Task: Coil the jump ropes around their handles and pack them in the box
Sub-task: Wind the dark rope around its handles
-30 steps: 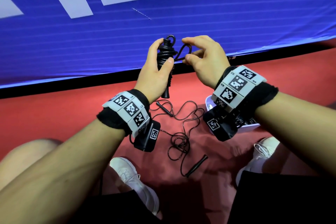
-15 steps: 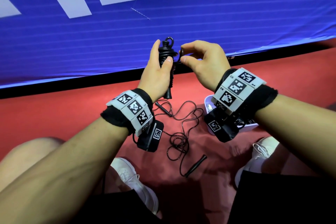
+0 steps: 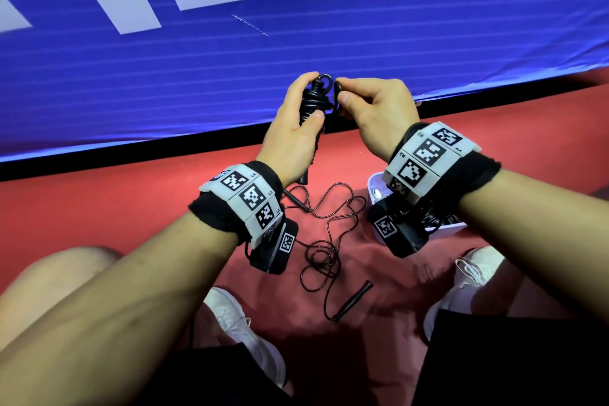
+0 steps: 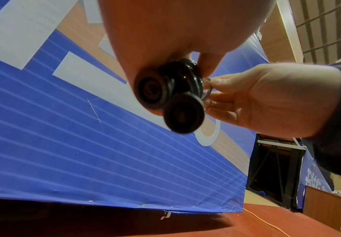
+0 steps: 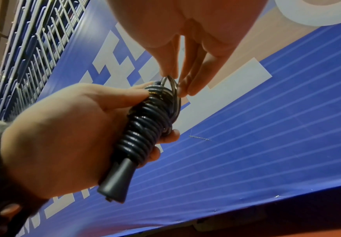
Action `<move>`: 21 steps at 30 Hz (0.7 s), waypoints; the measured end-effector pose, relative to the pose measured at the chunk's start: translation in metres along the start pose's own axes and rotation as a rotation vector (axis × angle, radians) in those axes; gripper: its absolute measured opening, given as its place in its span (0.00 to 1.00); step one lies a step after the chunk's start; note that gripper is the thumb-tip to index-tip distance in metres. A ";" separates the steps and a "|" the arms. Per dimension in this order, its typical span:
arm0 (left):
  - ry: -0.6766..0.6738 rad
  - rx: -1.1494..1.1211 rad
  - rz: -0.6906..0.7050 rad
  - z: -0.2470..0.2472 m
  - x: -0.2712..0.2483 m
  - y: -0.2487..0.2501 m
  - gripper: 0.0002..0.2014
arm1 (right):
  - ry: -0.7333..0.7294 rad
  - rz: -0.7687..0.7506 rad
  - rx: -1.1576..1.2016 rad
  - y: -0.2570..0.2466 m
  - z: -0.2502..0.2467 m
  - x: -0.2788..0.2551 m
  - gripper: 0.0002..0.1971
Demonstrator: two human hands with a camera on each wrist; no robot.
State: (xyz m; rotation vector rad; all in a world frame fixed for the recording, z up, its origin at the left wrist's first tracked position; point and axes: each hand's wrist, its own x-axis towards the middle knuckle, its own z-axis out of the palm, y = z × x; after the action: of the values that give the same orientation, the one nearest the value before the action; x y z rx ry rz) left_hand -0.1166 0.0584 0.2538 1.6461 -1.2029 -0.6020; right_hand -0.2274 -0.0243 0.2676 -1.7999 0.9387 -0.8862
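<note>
Reading L2–L4, R2–R4 — wristband tags [image 3: 425,155] above coiled jump rope [image 3: 311,102].

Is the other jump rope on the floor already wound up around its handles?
No. In the head view the second rope lies loose and tangled on the red floor, its two handles apart and bare.

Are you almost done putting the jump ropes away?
About halfway. One rope bundle is nearly wound: the left hand grips its handles, wrapped in coils, while the right hand pinches the last loop at the top. A second rope lies loose and tangled on the red floor, not coiled at all. The white box sits under the right wrist with something dark inside, mostly hidden.
</note>
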 end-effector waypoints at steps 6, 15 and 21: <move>-0.008 -0.075 -0.018 0.003 0.000 0.009 0.20 | 0.007 -0.013 -0.006 0.000 -0.008 0.002 0.12; -0.029 0.044 0.041 0.002 0.004 0.002 0.17 | -0.058 -0.059 -0.018 -0.002 -0.008 -0.005 0.03; 0.010 -0.028 0.018 -0.002 0.003 0.006 0.14 | -0.041 -0.065 0.032 -0.005 -0.006 -0.005 0.08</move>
State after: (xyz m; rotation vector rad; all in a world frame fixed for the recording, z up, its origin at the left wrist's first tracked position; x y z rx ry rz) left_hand -0.1164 0.0559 0.2599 1.6116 -1.1961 -0.5957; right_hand -0.2331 -0.0209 0.2732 -1.8235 0.8394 -0.8962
